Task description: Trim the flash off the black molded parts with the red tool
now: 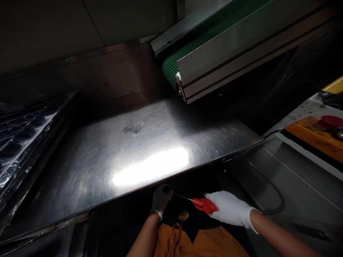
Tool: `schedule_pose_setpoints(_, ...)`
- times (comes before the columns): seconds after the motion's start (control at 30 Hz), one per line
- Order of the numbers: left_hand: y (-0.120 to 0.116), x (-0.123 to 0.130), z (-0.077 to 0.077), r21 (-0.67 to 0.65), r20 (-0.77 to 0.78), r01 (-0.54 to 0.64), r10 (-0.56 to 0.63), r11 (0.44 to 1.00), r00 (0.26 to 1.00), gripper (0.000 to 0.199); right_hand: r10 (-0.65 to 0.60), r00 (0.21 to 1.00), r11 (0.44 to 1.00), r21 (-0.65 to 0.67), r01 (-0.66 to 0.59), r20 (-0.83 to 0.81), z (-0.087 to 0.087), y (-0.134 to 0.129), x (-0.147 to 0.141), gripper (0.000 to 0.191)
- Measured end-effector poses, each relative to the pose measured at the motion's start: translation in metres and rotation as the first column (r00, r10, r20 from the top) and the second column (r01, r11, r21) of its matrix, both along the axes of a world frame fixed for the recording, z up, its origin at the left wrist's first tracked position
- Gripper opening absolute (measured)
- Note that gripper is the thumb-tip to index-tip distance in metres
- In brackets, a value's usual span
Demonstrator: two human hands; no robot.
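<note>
Both hands wear white gloves and are low in the head view, in front of the table's near edge. My right hand (pixel 230 208) is closed around the red handle of a tool with a thin metal shaft (pixel 204 205). The shaft points left toward my left hand (pixel 161 199). My left hand is curled closed at the shaft's far end, beside a small dark thing (pixel 166 189) that I cannot make out. Shadow hides how the fingers meet the shaft's tip.
A steel table (pixel 107 150) spans the middle, with a bright reflection. Over its back edge reaches a green ribbed conveyor (pixel 171 69) with metal sides. Plastic-wrapped dark stacks (pixel 29 139) stand left. An orange control box (pixel 316 137) with a red button is at right.
</note>
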State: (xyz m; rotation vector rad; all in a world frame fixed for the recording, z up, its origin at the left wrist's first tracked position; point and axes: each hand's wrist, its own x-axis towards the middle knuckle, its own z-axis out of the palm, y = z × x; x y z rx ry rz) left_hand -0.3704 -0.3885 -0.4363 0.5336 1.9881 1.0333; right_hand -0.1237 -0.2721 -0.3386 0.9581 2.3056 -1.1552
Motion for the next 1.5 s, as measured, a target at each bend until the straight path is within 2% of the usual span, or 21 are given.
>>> schedule_pose_setpoints(0.1,0.002,-0.001,-0.001,0.008,-0.075,0.024,-0.023,1.0,0.997,0.024,0.007,1.0,1.0,-0.028,-0.007,-0.016,-0.001,0.0,0.0,0.016)
schedule_pose_setpoints(0.2,0.002,-0.002,0.0,0.047,-0.081,0.001,0.003,0.999,0.997,0.027,0.008,1.0,1.0,0.011,-0.008,-0.009,-0.001,0.0,-0.001,0.014)
schedule_pose_setpoints(0.27,0.002,-0.002,0.001,0.071,-0.1,0.005,0.002,0.997,0.995,0.03,0.015,1.0,1.0,-0.017,-0.015,-0.024,0.001,0.0,-0.003,0.016)
schedule_pose_setpoints(0.43,0.001,0.003,0.006,0.005,-0.118,0.041,-0.04,0.999,0.992,0.038,-0.001,1.0,1.0,-0.019,0.001,-0.023,0.002,-0.002,-0.005,0.015)
schedule_pose_setpoints(0.57,0.0,0.006,0.003,0.021,-0.026,0.053,-0.052,0.998,0.998,0.051,0.006,0.999,0.999,-0.054,-0.009,-0.046,0.0,-0.002,-0.003,0.017)
schedule_pose_setpoints(0.67,0.0,0.005,0.002,0.065,0.054,-0.024,0.021,0.998,0.998,0.048,-0.004,1.0,0.999,-0.038,0.003,-0.028,-0.001,0.0,-0.002,0.015)
schedule_pose_setpoints(0.8,-0.002,-0.001,0.001,0.117,0.342,-0.156,0.107,0.981,0.934,0.049,-0.005,0.999,0.998,-0.063,0.003,-0.035,0.0,0.002,-0.002,0.018)
schedule_pose_setpoints(0.87,-0.005,-0.006,0.001,0.138,0.381,-0.153,0.09,0.979,0.92,0.043,-0.024,1.0,0.998,-0.064,0.023,-0.02,0.002,0.003,-0.002,0.018)
schedule_pose_setpoints(0.97,-0.01,-0.016,0.0,0.182,0.228,-0.053,0.011,0.982,0.974,0.035,0.003,0.999,0.995,-0.104,-0.007,-0.041,0.005,0.004,-0.002,0.018)
schedule_pose_setpoints(1.07,-0.014,-0.022,-0.002,0.202,0.059,0.077,-0.091,0.976,0.994,0.04,0.008,0.999,0.998,-0.068,-0.011,-0.037,0.006,0.002,-0.003,0.019)
schedule_pose_setpoints(1.23,-0.017,-0.024,-0.009,0.152,-0.106,0.177,-0.162,0.972,0.981,0.03,0.079,0.996,0.996,-0.039,-0.081,-0.043,0.011,-0.005,-0.008,0.023)
schedule_pose_setpoints(1.37,-0.02,-0.027,-0.011,0.112,-0.323,0.273,-0.225,0.955,0.919,0.025,0.07,0.997,0.997,0.015,-0.07,-0.012,0.009,-0.007,-0.011,0.024)
schedule_pose_setpoints(1.43,-0.021,-0.027,-0.013,0.151,-0.344,0.289,-0.224,0.945,0.912,0.021,0.072,0.997,0.997,-0.012,-0.073,-0.028,0.006,-0.006,-0.011,0.024)
schedule_pose_setpoints(1.5,-0.021,-0.026,-0.016,0.232,-0.3,0.274,-0.199,0.933,0.933,0.02,0.048,0.998,0.999,-0.018,-0.049,-0.035,0.003,-0.004,-0.009,0.021)
